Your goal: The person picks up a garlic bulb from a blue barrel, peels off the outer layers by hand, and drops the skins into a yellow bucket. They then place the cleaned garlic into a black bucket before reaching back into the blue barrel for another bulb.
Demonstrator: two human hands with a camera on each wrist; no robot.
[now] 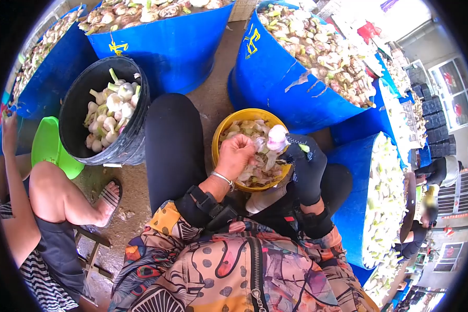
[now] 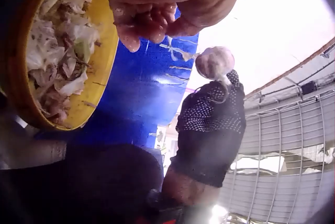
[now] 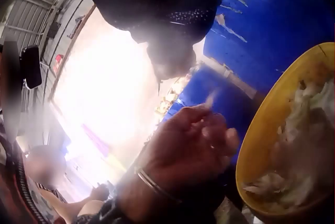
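Observation:
My right hand [image 1: 306,164], in a dark dotted glove, grips a garlic bulb [image 1: 277,138] by its stem end; the pale purple-white head points up and left. In the left wrist view the same bulb [image 2: 214,62] stands above the gloved fingers. My bare left hand [image 1: 236,156], with a silver bangle, is just left of the bulb, thumb and fingers pinching a thin piece of garlic skin [image 3: 211,99]. Both hands are over a yellow bucket [image 1: 219,130] between the knees. Loose garlic skins [image 1: 255,174] fill much of it.
A black bucket [image 1: 70,122] of trimmed bulbs [image 1: 112,114] stands left of my leg. Large blue barrels [image 1: 161,49] heaped with garlic surround the front and right. A green basin [image 1: 49,145] and a seated person's leg [image 1: 62,192] are at left.

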